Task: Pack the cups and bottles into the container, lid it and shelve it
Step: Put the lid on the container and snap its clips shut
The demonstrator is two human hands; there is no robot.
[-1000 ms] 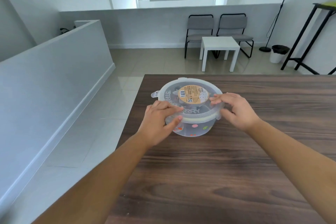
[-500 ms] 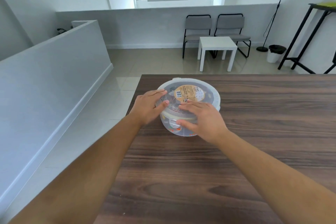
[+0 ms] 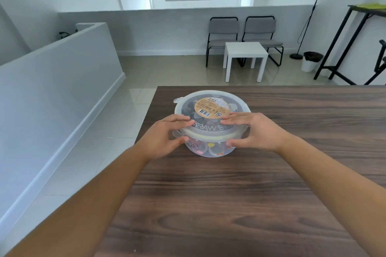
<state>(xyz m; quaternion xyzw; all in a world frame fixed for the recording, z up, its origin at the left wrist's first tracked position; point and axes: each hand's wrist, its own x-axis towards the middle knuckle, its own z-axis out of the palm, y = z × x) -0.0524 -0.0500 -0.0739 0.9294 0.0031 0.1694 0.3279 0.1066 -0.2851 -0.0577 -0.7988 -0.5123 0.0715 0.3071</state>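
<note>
A round translucent plastic container (image 3: 208, 153) was seen upright on the dark wood table (image 3: 292, 173), near its far left corner; it was covered by a round translucent lid (image 3: 210, 130) embossed with raised lettering and marked at its centre by a round tan label (image 3: 211, 107) carrying a barcode; a small tab (image 3: 177, 100) was seen at the lid's far left edge; small clear items (image 3: 214, 148) printed with coloured dots were seen through the wall, though cups could not be told from bottles.
</note>
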